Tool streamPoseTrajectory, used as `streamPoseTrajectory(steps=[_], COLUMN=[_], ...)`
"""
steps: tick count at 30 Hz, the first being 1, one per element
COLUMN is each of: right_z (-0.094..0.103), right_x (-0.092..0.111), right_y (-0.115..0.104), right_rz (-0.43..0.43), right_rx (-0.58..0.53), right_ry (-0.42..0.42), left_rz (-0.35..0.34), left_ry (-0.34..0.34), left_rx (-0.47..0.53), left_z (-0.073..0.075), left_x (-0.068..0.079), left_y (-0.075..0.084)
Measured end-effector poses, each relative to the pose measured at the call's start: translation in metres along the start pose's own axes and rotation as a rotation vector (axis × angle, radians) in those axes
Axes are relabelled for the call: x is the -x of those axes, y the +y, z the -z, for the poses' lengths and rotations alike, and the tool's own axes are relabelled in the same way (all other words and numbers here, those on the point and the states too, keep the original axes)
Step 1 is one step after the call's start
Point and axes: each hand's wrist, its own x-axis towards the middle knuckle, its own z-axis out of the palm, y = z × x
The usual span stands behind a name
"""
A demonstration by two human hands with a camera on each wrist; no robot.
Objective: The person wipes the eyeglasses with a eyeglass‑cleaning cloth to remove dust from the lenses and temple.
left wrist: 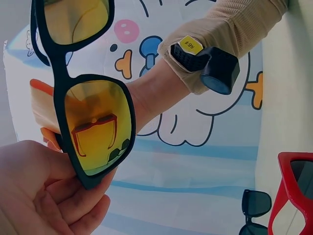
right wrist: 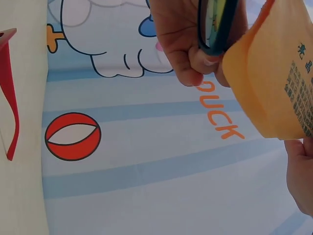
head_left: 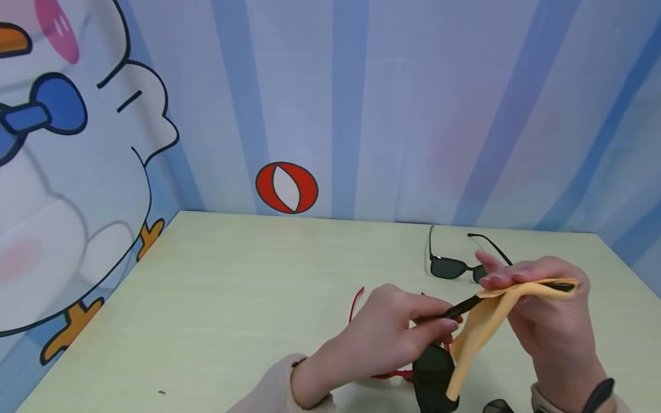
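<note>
My left hand point(head_left: 382, 327) pinches black-framed sunglasses point(left wrist: 58, 63) by one corner near the hinge. Their lenses look mirrored yellow in the left wrist view, dark in the head view, where one hangs below this hand. An orange-yellow cloth point(head_left: 482, 324) with dark print is folded over the sunglasses' temple. My right hand point(head_left: 555, 310) grips this cloth round the temple, fingers on top and thumb underneath; a dark end of the temple shows at the fold. Red-framed glasses point(head_left: 395, 374) lie on the table behind my left hand, partly hidden by it.
Another pair of black sunglasses point(head_left: 448, 268) lies at the back of the pale table point(head_left: 248, 275), partly behind my right hand. A small dark object point(head_left: 497, 406) shows at the bottom edge. A printed cloth backdrop point(head_left: 310, 103) stands behind the table.
</note>
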Motion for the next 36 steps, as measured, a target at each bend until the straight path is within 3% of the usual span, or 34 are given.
streamPoseTrajectory(steps=[11,15,19,23,27,31,36], right_z=[0.003,0.004,0.006,0.007,0.007,0.008,0.009], right_x=[-0.003,-0.003,-0.002,0.000,0.000,0.000,-0.001], right_y=[-0.002,-0.005,-0.012,-0.017,-0.017,-0.018,-0.019], right_rz=[0.075,0.094,0.101,0.116,0.112,0.097,0.096], right_rx=[-0.035,-0.054,-0.049,-0.030,-0.020,0.031,0.096], right_ry=[-0.026,0.017,0.111,0.177,0.174,0.178,0.243], left_rz=[-0.030,-0.040,-0.032,0.010,0.065,0.150,0.254], left_ry=[0.070,0.102,0.115,0.129,0.154,0.180,0.236], left_rx=[0.005,-0.005,-0.016,-0.007,0.068,0.146,0.176], left_z=[0.001,0.002,0.004,0.007,0.008,0.009,0.015], left_x=[0.001,0.001,0.000,-0.001,-0.001,-0.002,-0.004], left_y=[-0.002,-0.003,-0.006,-0.009,-0.012,-0.013,-0.014])
